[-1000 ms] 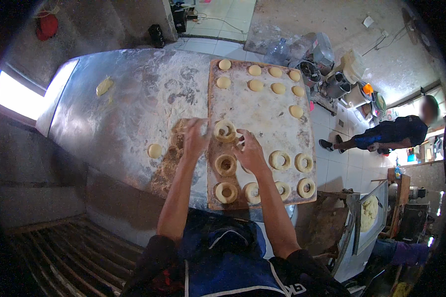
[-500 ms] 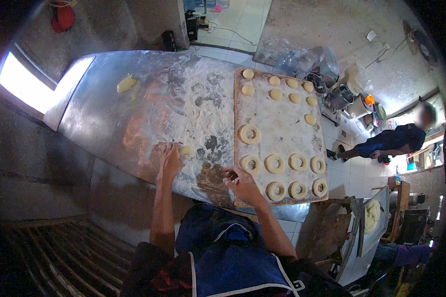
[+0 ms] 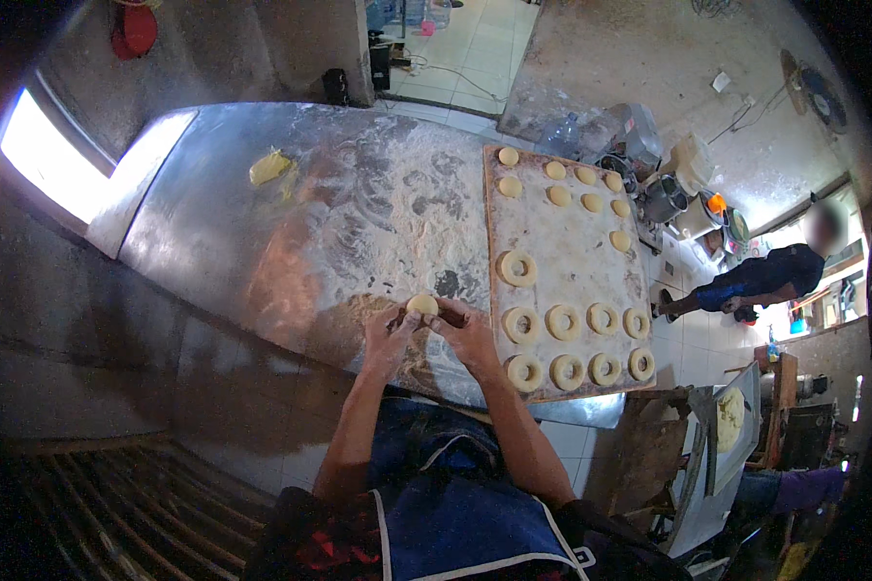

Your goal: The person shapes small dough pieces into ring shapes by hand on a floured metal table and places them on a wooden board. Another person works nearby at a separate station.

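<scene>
Floured metal bench (image 3: 262, 242), long, lit from the left. Wooden board (image 3: 572, 252) on its right half: round dough pieces at the far end, ring-shaped dough pieces (image 3: 562, 321) at the near end. Left hand (image 3: 388, 339) and right hand (image 3: 467, 334) meet over the bench's near edge, just left of the board, fingers of both closed around one dough ball (image 3: 422, 305).

Both hands meet over the near edge of the floured metal table (image 3: 262, 223). Left hand (image 3: 389, 334) and right hand (image 3: 467, 332) grip a round dough piece (image 3: 422, 304) between fingertips. Wooden board (image 3: 572, 266) of ring-shaped dough (image 3: 516, 268) lies just right of the right hand.
</scene>
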Demonstrator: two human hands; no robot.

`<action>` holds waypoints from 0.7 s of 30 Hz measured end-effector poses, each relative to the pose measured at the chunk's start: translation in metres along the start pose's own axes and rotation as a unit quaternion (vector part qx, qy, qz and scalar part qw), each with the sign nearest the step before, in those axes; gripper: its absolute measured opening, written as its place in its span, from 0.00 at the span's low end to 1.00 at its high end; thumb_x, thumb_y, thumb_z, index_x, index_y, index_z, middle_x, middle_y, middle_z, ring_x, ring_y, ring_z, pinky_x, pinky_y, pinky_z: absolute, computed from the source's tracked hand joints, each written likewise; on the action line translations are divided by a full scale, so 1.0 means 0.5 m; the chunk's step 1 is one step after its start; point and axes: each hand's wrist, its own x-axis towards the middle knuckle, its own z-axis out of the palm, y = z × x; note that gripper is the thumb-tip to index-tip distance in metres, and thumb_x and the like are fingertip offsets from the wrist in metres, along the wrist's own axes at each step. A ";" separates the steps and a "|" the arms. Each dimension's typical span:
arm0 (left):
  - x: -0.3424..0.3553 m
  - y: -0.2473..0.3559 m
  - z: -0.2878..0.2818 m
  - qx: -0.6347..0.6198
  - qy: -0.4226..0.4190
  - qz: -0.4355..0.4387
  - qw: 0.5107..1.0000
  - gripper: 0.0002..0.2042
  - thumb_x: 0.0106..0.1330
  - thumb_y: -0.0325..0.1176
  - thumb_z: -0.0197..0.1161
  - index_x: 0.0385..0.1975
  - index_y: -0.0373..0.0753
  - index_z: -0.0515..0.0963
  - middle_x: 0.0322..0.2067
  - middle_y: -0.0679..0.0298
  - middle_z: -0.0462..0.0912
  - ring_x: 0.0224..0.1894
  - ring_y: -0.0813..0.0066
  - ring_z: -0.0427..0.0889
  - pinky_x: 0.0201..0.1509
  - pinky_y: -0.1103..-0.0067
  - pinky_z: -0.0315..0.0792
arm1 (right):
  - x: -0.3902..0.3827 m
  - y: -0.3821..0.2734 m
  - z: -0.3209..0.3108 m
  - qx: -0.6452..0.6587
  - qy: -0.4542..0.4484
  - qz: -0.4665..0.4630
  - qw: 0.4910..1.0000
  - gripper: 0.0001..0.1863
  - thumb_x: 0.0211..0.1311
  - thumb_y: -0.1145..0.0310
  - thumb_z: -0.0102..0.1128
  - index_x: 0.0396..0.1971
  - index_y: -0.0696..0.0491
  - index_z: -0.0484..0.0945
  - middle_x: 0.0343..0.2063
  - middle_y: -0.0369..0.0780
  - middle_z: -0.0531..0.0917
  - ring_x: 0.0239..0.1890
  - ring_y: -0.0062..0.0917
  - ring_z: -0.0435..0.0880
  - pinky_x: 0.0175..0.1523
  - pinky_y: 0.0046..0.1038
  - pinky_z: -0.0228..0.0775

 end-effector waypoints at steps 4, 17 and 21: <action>-0.012 -0.001 -0.027 0.051 -0.032 -0.022 0.998 0.11 0.65 0.29 0.60 0.43 0.30 0.79 0.36 0.62 0.81 0.40 0.77 0.78 0.46 0.79 0.74 | 0.000 0.013 0.029 -0.053 0.018 -0.026 0.998 0.18 0.56 0.75 0.66 0.47 0.62 0.77 0.41 0.42 0.83 0.43 0.22 0.82 0.48 0.25 0.75; -0.020 -0.078 -0.011 -0.379 0.051 -0.117 0.917 0.22 0.68 0.26 0.56 0.60 0.42 0.61 0.46 0.59 0.75 0.42 0.73 0.78 0.41 0.78 0.75 | -0.025 -0.051 0.079 -0.025 -0.042 -0.053 0.997 0.35 0.47 0.83 0.55 0.60 0.52 0.60 0.29 0.39 0.79 0.28 0.20 0.76 0.36 0.24 0.72; -0.019 -0.069 -0.015 -0.437 -0.113 -0.082 0.888 0.19 0.68 0.29 0.57 0.57 0.43 0.63 0.44 0.59 0.76 0.42 0.71 0.79 0.36 0.77 0.75 | -0.008 -0.056 0.067 0.107 -0.068 0.042 0.991 0.26 0.57 0.73 0.48 0.59 0.51 0.62 0.26 0.36 0.75 0.30 0.19 0.73 0.34 0.23 0.67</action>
